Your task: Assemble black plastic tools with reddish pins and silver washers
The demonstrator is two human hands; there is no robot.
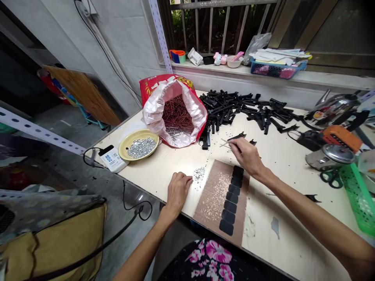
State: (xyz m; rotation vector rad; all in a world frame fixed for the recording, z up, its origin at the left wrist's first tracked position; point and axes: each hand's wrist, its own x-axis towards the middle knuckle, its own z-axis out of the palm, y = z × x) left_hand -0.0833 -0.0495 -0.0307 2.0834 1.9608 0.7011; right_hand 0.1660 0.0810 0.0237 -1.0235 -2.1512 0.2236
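Note:
My left hand rests on the table, thumb and fingers pinched together at the edge of a small scatter of tiny silver metal parts. Whatever sits in that pinch is too small to make out. My right hand is closed on thin silver metal pins, which stick out to the left of the fingertips. Just beyond it lies a black plastic part. Between my hands is a brown board with a row of black rounded pads and many light worn spots.
A red sack holds brownish and silver pins. Beside it stand a yellow bowl of small silver parts and a white box. Black plastic parts are heaped behind. At right are a kettle, a lidded pot, scissors and a green basket.

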